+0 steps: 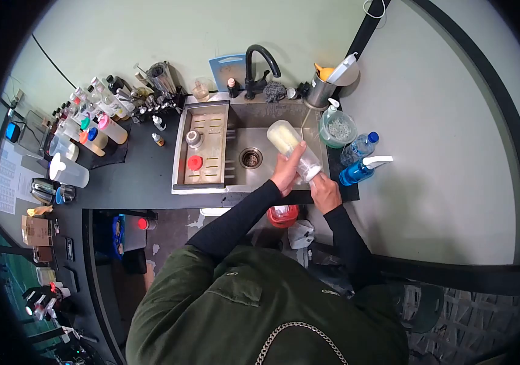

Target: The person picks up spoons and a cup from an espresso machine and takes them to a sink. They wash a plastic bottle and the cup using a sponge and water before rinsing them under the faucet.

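A clear squeeze-type bottle [280, 135] is tilted over the front right of the sink [260, 118], with something pale yellow showing inside it. My left hand [287, 171] is wrapped round the bottle's side. At the lower end, by the bottle's mouth, my right hand [325, 193] is closed with fingers pressed together; what they grip is hidden. On the slotted tray [211, 125] at the sink's left lie a red cap [195, 162] and a pale grey, round-topped part [194, 139]. The metal drain [251, 158] shows left of the bottle.
A black faucet [251, 76] stands behind the sink. To the right are a green tub [337, 131], a water bottle [362, 148] and a blue spray bottle [359, 173]. Several bottles [99, 103] crowd the left counter, beside a white pitcher [68, 171].
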Available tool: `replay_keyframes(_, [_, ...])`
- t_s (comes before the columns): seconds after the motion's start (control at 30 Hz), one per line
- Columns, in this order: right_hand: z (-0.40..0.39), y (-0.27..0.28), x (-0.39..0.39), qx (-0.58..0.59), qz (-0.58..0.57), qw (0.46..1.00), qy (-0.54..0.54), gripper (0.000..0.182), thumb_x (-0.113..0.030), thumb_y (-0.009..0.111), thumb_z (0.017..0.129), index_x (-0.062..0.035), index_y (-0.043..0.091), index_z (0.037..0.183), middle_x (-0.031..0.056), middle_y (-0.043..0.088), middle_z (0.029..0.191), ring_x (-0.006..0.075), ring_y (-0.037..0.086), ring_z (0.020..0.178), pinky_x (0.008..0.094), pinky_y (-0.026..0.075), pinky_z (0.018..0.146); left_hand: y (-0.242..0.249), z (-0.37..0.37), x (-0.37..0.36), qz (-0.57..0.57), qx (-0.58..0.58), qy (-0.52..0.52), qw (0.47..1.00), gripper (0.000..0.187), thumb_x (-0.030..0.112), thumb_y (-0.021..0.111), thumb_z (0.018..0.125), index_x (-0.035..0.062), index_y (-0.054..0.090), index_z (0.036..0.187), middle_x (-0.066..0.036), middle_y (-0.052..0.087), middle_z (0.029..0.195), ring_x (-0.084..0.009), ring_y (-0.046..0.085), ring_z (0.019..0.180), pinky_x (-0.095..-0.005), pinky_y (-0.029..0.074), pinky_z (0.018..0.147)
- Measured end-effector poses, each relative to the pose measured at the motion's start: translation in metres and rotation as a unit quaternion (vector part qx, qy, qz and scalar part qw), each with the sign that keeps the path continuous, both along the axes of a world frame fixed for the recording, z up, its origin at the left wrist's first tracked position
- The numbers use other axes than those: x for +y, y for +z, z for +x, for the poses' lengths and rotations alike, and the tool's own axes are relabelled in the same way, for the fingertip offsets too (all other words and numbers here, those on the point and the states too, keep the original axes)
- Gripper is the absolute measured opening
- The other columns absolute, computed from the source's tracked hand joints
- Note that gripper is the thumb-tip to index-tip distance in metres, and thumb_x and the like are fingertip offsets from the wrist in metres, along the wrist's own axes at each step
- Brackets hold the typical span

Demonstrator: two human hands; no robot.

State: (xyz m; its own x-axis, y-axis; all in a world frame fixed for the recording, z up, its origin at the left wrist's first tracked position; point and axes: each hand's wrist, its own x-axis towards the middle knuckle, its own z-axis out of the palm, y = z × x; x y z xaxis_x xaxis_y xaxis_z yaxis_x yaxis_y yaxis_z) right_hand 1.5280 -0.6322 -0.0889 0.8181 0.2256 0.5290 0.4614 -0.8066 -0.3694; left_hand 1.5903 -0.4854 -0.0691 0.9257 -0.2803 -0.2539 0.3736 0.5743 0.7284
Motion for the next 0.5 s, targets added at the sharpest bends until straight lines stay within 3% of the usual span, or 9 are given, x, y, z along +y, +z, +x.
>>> replay_keyframes(0.07, [0.000,-0.007,0.001,-0.006,0.040,0.999,0.021,0.014,-0.003,0.060,0.085,-0.0042,0.062,0.099,0.0137,0.059,0.079,0.0309,0.067,0.071,0.0418,0.054,0.059,-0.001,0.001,0.000,0.016,0.002,-0.022,1.000,0.045,0.040,0.068,0.093,0.0056,0.052,0.119,-0.004,0.063,0.098,-0.0133,0.064,0.083,-0.0317,0.054,0.070])
replay_keyframes(0.1, [-0.002,-0.023,0.000,0.119,0.188,0.975,0.017,0.014,-0.004,0.060,0.086,-0.0042,0.062,0.100,0.0098,0.061,0.083,0.0278,0.066,0.069,0.0387,0.053,0.057,-0.007,0.000,-0.001,0.013,0.011,-0.017,1.000,0.046,0.039,0.069,0.093,0.0054,0.052,0.119,-0.005,0.063,0.099,-0.0141,0.064,0.084,-0.0324,0.054,0.071])
replay_keyframes(0.13, [0.000,-0.027,0.001,0.237,0.330,0.914,0.013,0.013,-0.005,0.059,0.088,-0.0041,0.062,0.101,0.0059,0.063,0.086,0.0247,0.065,0.066,0.0356,0.052,0.055,-0.010,0.001,-0.003,0.009,0.018,-0.013,1.000,0.047,0.039,0.069,0.092,0.0051,0.051,0.120,-0.006,0.063,0.100,-0.0150,0.064,0.085,-0.0331,0.054,0.073])
replay_keyframes(0.23, [0.015,-0.019,0.000,0.213,0.329,0.920,-0.004,0.017,-0.005,0.059,0.087,-0.0030,0.062,0.104,0.0090,0.065,0.084,0.0245,0.065,0.066,0.0373,0.051,0.058,-0.014,0.006,-0.013,0.072,-0.049,0.049,0.995,0.050,0.042,0.067,0.093,0.0094,0.046,0.126,-0.004,0.062,0.106,-0.0165,0.065,0.092,-0.0364,0.055,0.079])
replay_keyframes(0.3, [0.016,-0.010,0.002,0.198,0.331,0.922,-0.026,0.020,-0.004,0.059,0.087,-0.0018,0.063,0.106,0.0120,0.066,0.081,0.0244,0.066,0.066,0.0389,0.051,0.060,-0.018,0.018,-0.014,0.030,-0.032,0.070,0.997,0.047,0.039,0.068,0.093,0.0079,0.048,0.123,-0.004,0.062,0.102,-0.0157,0.066,0.088,-0.0335,0.055,0.075])
replay_keyframes(0.37, [0.011,-0.008,0.007,0.183,0.335,0.923,-0.056,0.023,-0.004,0.059,0.086,-0.0007,0.063,0.109,0.0151,0.067,0.079,0.0242,0.066,0.066,0.0406,0.051,0.062,-0.021,0.028,-0.004,-0.008,0.003,-0.052,0.999,0.045,0.038,0.069,0.093,0.0066,0.050,0.119,-0.003,0.063,0.099,-0.0150,0.066,0.082,-0.0307,0.055,0.070])
replay_keyframes(0.4, [0.014,-0.008,0.002,0.123,0.175,0.973,-0.091,0.024,-0.005,0.059,0.086,-0.0003,0.063,0.109,0.0157,0.068,0.079,0.0247,0.067,0.067,0.0424,0.051,0.065,-0.014,0.031,-0.003,-0.020,0.028,-0.040,0.999,0.038,0.037,0.072,0.090,0.0089,0.057,0.109,-0.001,0.064,0.091,-0.0094,0.064,0.077,-0.0269,0.051,0.060])
replay_keyframes(0.5, [0.026,-0.010,0.005,0.107,0.089,0.985,-0.100,0.023,-0.007,0.057,0.087,-0.0001,0.063,0.108,0.0156,0.068,0.080,0.0253,0.067,0.069,0.0433,0.051,0.067,-0.018,0.043,-0.001,-0.030,0.062,-0.064,0.996,0.035,0.037,0.072,0.091,0.0099,0.057,0.108,-0.001,0.064,0.091,-0.0089,0.064,0.074,-0.0259,0.050,0.057])
